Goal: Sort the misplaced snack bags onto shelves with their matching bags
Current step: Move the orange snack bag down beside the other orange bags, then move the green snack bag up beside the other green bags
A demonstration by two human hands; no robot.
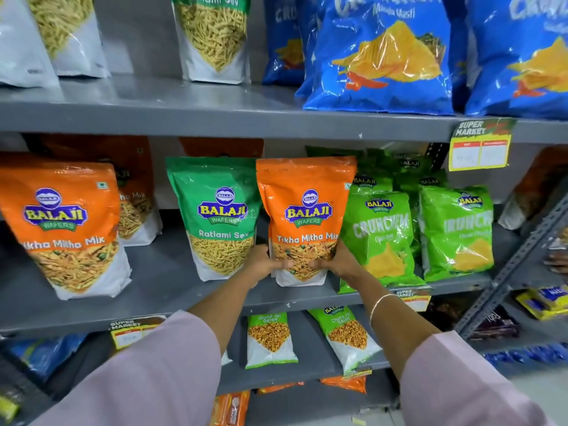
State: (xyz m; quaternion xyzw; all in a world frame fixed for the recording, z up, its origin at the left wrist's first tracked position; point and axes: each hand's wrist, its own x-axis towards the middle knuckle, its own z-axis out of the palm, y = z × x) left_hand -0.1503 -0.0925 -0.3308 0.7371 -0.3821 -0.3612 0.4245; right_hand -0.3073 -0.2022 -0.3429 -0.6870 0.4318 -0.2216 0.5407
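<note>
Both hands, left hand [267, 262] and right hand [336, 262], clamp one orange Tikha Mitha Mix bag [305, 216] between one green Ratlami Sev bag [215, 216] and two Crunchem bags [381, 238]; bare middle shelf [159, 272] lies left

The lower corners of the orange Tikha Mitha Mix pouch [307, 216] are covered by the left hand [267, 262] and the right hand [335, 261]. Another orange pouch [221, 147] is mostly hidden behind the green Ratlami Sev pouch [215, 216]. The blue Crunchem bags [381, 53] are cut off by the top edge. The figures on the yellow price tag [479, 147] are blurred beyond reading. At the right edge, only fingertips of another hand [558, 261] are seen.
</note>
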